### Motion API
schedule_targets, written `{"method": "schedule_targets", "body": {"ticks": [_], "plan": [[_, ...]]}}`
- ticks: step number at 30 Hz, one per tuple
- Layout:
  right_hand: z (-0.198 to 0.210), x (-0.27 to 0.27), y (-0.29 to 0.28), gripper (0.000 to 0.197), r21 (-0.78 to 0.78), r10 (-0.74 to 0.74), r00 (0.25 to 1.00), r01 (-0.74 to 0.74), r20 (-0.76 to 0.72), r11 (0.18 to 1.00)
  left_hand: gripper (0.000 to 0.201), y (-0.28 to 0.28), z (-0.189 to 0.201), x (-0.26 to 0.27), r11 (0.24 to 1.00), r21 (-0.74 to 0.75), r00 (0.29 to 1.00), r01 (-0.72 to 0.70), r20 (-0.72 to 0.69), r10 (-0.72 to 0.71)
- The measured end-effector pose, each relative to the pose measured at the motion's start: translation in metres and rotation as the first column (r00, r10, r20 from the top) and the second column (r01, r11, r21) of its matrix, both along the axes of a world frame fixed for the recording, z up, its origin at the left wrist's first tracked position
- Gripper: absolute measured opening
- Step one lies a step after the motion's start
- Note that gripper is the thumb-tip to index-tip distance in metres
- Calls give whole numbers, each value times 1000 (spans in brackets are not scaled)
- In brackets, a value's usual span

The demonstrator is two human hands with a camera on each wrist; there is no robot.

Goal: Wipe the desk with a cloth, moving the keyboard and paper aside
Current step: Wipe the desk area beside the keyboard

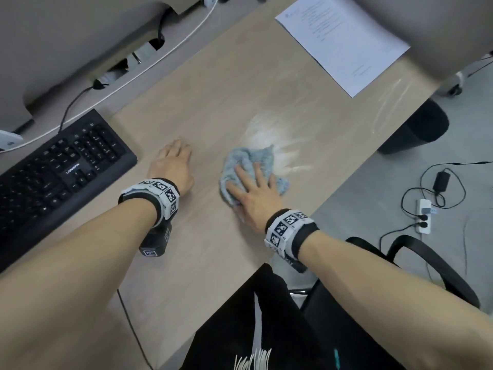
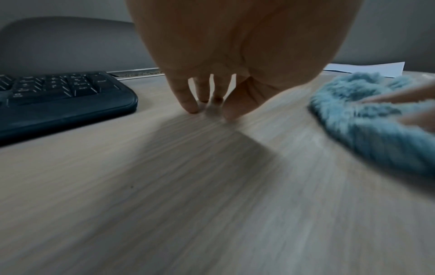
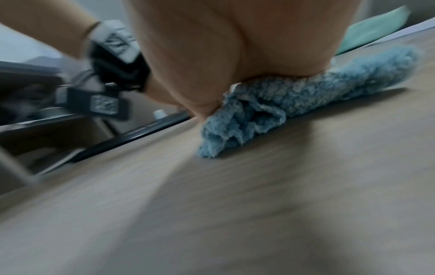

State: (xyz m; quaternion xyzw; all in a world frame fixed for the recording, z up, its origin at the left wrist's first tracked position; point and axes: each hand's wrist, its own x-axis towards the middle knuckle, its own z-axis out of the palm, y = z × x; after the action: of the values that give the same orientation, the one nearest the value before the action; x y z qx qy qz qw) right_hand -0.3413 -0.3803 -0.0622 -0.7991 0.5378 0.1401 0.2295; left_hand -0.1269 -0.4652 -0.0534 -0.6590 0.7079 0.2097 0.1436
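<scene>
The right hand [image 1: 253, 193] presses the cloth [image 1: 262, 158] flat on mid-desk [image 1: 213, 97], fingers spread. The left hand [image 1: 172, 166] rests fingertips on the desk, holding nothing. The cloth looks soft and bunches easily; press from above.

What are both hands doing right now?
Left hand: open, fingertips resting on the light wooden desk.
Right hand: open, pressing the fluffy blue cloth flat.
</scene>
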Motion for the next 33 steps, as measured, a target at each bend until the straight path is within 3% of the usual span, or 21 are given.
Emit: {"method": "schedule_targets", "body": {"ticks": [3,6,10,15,20,27,30,33], "plan": [[-1,17,30,61,41,257,966,-258,28,965,81,-1,0,1,1000,8,1000,-2,-17,2],[7,-19,31,76,56,291,956,-292,27,955,81,-1,3,1,1000,26,999,-11,-36,11],[8,-76,7,78,21,51,999,-51,-7,998,82,23,4,-3,997,-8,990,-83,-114,81],[4,-138,-31,50,-62,-267,963,263,-48,963,65,76,4,-2,991,-115,986,-73,-157,54],[7,-132,-39,53,-1,-365,929,366,-59,931,59,114,6,10,986,-122,985,-115,-143,97],[16,-26,41,65,81,-28,999,30,-30,996,76,146,0,28,997,47,989,-54,-137,60],[17,19,86,64,87,121,993,-120,-13,989,79,148,0,30,998,48,985,-33,-169,40],[15,50,130,68,98,297,955,-295,-5,950,69,157,4,40,996,2,969,-87,-232,85]]}}
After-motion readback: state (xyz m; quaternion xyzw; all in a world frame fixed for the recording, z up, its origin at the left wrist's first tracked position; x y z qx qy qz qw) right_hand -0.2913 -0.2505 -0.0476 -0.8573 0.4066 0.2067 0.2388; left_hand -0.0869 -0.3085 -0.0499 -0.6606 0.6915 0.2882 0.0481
